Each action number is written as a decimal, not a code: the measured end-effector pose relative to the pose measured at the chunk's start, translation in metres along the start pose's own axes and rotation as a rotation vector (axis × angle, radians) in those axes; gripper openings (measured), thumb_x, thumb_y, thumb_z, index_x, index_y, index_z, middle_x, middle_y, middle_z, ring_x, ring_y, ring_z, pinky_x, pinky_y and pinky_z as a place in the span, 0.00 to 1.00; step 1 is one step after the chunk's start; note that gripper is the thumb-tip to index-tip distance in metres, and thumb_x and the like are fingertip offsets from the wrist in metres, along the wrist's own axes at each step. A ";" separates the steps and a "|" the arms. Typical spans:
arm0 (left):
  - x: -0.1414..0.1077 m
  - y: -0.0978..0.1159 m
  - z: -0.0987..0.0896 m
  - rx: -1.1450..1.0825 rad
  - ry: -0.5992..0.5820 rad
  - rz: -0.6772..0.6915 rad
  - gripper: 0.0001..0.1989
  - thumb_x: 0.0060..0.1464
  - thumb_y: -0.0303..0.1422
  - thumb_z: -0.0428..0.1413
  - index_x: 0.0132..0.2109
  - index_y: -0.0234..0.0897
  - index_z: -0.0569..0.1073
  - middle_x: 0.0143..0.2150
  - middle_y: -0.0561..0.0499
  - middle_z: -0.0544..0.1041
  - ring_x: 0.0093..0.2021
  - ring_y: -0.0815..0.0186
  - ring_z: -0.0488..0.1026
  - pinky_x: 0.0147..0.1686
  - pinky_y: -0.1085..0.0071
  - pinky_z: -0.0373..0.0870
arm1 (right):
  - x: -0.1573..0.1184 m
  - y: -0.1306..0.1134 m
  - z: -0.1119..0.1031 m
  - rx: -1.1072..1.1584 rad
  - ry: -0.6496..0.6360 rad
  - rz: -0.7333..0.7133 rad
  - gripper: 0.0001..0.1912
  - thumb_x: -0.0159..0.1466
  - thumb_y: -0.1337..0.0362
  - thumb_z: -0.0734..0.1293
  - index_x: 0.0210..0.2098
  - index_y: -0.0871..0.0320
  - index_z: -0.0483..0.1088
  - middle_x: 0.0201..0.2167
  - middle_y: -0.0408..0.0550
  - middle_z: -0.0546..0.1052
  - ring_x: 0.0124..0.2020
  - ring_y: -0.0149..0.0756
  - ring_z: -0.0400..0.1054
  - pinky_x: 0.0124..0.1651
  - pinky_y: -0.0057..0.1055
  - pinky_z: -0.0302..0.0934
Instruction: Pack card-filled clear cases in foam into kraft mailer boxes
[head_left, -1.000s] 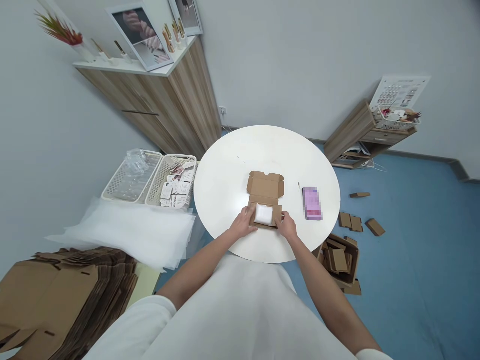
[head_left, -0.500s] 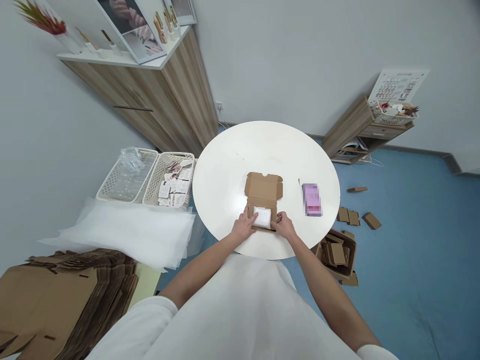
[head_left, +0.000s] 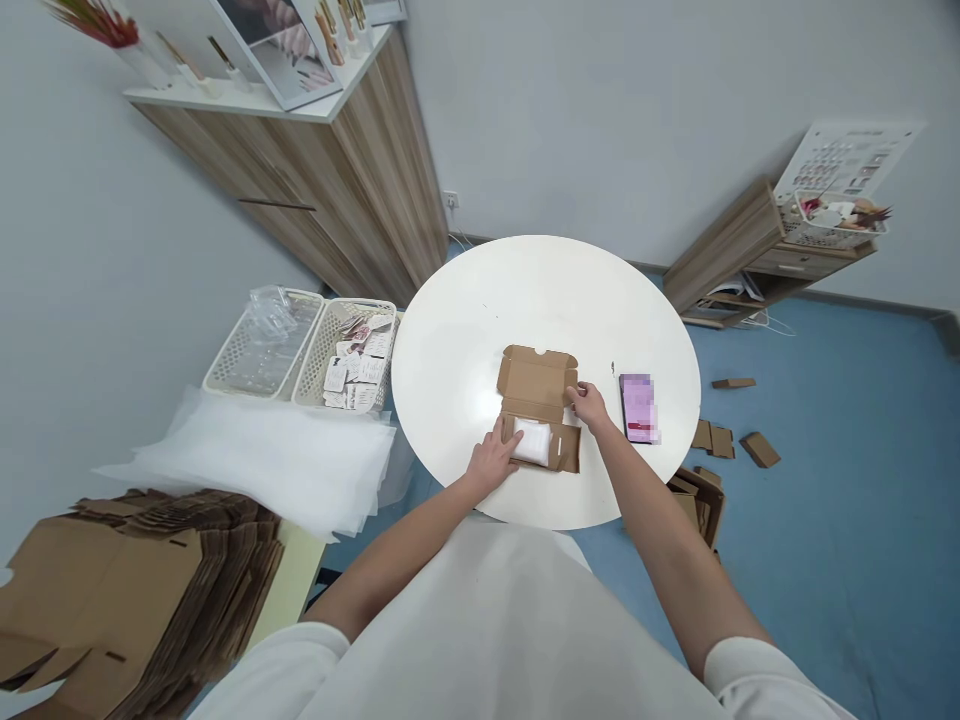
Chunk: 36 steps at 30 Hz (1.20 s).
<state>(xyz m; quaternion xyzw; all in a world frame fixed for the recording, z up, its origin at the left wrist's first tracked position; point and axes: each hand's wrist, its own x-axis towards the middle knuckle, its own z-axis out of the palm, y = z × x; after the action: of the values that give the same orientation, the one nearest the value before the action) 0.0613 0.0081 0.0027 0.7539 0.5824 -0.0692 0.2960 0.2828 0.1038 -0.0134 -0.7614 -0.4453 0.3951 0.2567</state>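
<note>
An unfolded brown cardboard box [head_left: 537, 380] lies on the round white table, its lid spread away from me. A white wrapped packet [head_left: 532, 441] rests in its near part. My left hand [head_left: 491, 460] is open at the left side of that part, fingers spread, with a fingertip on the packet. The fingers of my right hand [head_left: 589, 405] are closed on the right edge of the lid, at its side flap. Below that hand the box's right side flap [head_left: 568, 449] lies folded outward.
On the round table [head_left: 457, 330] a purple-screened phone [head_left: 638, 408] lies to the right. Two white baskets [head_left: 300, 350], foam sheets [head_left: 262, 460] and stacked flat cardboard [head_left: 97, 590] are at left. Small boxes [head_left: 760, 449] lie on the floor at right.
My right hand has moved from the box's near right corner up to the lid's right edge. The near right side flap now lies outward. The camera view has shifted slightly.
</note>
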 end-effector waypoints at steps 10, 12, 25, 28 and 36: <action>0.001 -0.002 0.001 0.012 -0.001 -0.043 0.34 0.47 0.40 0.55 0.59 0.53 0.50 0.64 0.46 0.38 0.54 0.51 0.58 0.42 0.58 0.65 | -0.009 -0.002 -0.002 -0.008 -0.121 -0.118 0.13 0.48 0.66 0.60 0.34 0.57 0.65 0.32 0.43 0.72 0.29 0.31 0.63 0.31 0.27 0.56; 0.000 -0.005 0.000 -0.039 0.005 -0.032 0.33 0.47 0.41 0.54 0.59 0.51 0.50 0.64 0.44 0.38 0.54 0.50 0.58 0.42 0.58 0.65 | -0.020 0.000 -0.006 -0.049 -0.144 -0.177 0.10 0.49 0.67 0.59 0.32 0.56 0.65 0.30 0.42 0.72 0.29 0.31 0.62 0.30 0.27 0.55; -0.005 -0.042 0.007 -0.457 0.246 0.026 0.32 0.46 0.30 0.54 0.58 0.38 0.51 0.55 0.43 0.57 0.55 0.57 0.58 0.50 0.63 0.60 | -0.052 0.009 -0.005 -0.106 -0.001 -0.139 0.09 0.52 0.66 0.58 0.33 0.54 0.64 0.30 0.44 0.72 0.32 0.34 0.64 0.32 0.29 0.56; -0.005 -0.045 0.006 -0.514 0.268 -0.054 0.33 0.47 0.28 0.52 0.59 0.38 0.46 0.54 0.43 0.60 0.52 0.58 0.62 0.46 0.65 0.62 | -0.053 0.013 -0.005 -0.083 -0.033 -0.156 0.07 0.52 0.66 0.57 0.29 0.55 0.64 0.28 0.42 0.72 0.30 0.33 0.64 0.31 0.29 0.56; 0.010 -0.054 -0.007 -0.445 0.224 -0.123 0.41 0.48 0.29 0.50 0.62 0.40 0.32 0.49 0.46 0.66 0.44 0.60 0.67 0.39 0.68 0.63 | -0.055 0.023 -0.011 0.110 -0.212 -0.288 0.08 0.46 0.70 0.58 0.27 0.56 0.64 0.35 0.46 0.73 0.37 0.35 0.66 0.37 0.30 0.59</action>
<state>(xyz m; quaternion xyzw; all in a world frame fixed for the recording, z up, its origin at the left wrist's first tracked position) 0.0128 0.0282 -0.0163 0.6362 0.6573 0.1266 0.3838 0.2872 0.0436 -0.0037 -0.6285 -0.5523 0.4560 0.3034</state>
